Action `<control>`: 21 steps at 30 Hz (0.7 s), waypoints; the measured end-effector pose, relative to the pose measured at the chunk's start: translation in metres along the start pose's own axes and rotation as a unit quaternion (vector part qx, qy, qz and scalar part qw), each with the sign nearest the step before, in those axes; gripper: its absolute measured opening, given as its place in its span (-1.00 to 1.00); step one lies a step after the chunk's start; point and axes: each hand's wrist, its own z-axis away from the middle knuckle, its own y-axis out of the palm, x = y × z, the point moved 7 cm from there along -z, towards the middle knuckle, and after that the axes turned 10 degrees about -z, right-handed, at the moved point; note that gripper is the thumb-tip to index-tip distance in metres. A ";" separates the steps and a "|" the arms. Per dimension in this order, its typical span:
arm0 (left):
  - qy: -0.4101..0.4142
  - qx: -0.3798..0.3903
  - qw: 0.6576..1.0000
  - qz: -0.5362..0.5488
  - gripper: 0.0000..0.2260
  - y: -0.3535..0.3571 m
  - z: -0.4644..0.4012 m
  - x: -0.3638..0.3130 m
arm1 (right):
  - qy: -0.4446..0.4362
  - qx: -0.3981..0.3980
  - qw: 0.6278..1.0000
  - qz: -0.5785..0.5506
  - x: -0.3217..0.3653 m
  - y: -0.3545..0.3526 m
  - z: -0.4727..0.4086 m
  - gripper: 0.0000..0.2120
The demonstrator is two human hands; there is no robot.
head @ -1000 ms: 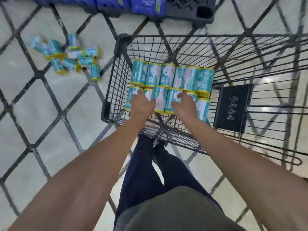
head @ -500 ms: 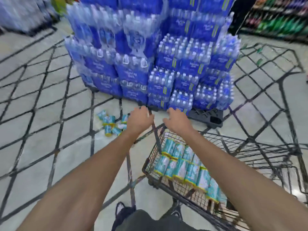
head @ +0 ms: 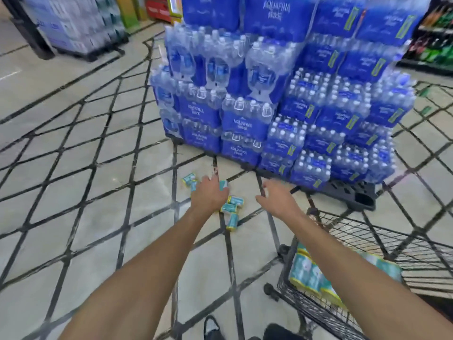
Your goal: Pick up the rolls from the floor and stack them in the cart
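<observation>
Several teal rolls with yellow ends (head: 232, 207) lie scattered on the tiled floor ahead of me, near the pallet. My left hand (head: 209, 195) is stretched out over them, fingers apart, holding nothing and hiding some of the pile. My right hand (head: 277, 198) reaches forward to the right of the pile, also open and empty. The black wire cart (head: 414, 244) stands at lower right. Stacked rolls (head: 306, 273) lie in rows inside it, partly hidden by my right forearm.
A tall stack of blue shrink-wrapped water bottle packs (head: 282, 94) sits on a black pallet (head: 353, 192) just behind the rolls. Another pallet of goods (head: 73, 25) stands at far left. Shelves of drinks (head: 436, 33) are at far right. My shoe (head: 212, 327) is at the bottom.
Both hands have left the rolls in the cart and swung forward toward the pile on the floor. The view has lifted from the cart to the floor and pallet.
</observation>
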 end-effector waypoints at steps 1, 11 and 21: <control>-0.003 0.002 1.000 0.003 -0.55 0.001 -0.005 0.011 | 0.013 0.005 1.000 0.001 -0.001 0.010 -0.004 -0.49; -0.027 0.082 0.996 -0.009 -0.56 0.072 -0.078 0.065 | 0.112 0.058 0.992 -0.019 -0.054 0.093 -0.076 -0.42; -0.076 0.207 0.975 -0.040 -0.56 0.205 -0.238 0.085 | 0.244 0.116 0.959 -0.082 -0.126 0.186 -0.246 -0.37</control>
